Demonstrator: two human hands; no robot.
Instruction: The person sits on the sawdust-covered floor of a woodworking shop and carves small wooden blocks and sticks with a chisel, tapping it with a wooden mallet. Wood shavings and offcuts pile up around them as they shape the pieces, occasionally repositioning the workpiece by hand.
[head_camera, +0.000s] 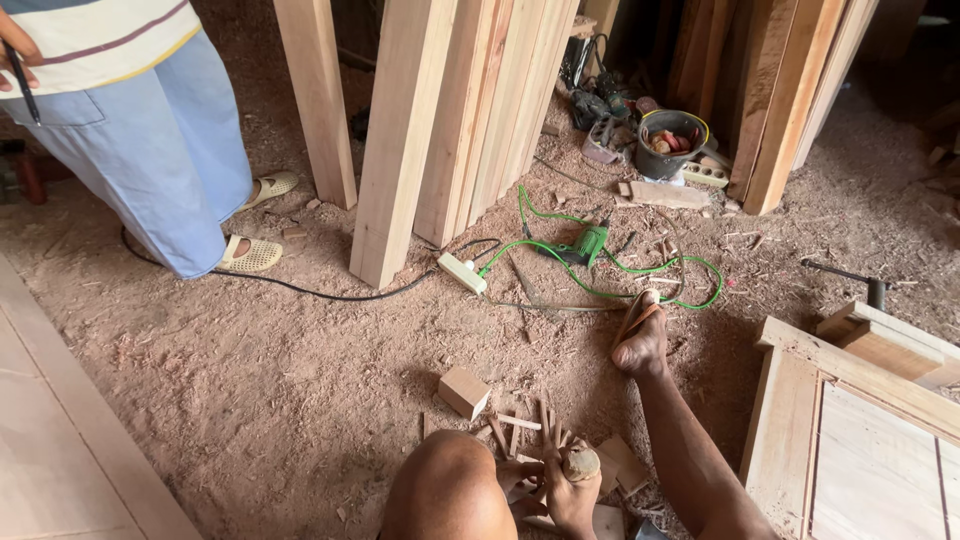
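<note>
Bystander: a person in pale blue trousers (160, 150) stands upper left on the sawdust floor (250, 370).
Left hand (520, 475): fingers hidden between my knees; I cannot tell their state.
Right hand (572, 492): fingers wrapped round a small rounded tan lump (582, 463), upright, just right of my left hand.
Scraps: short pale wood offcuts (520, 425) lie just beyond.

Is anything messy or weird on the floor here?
Yes. A green cord loops tangled across the sawdust floor beside a green power tool, close to the person's foot. Small wood offcuts lie scattered by the hands.
</note>
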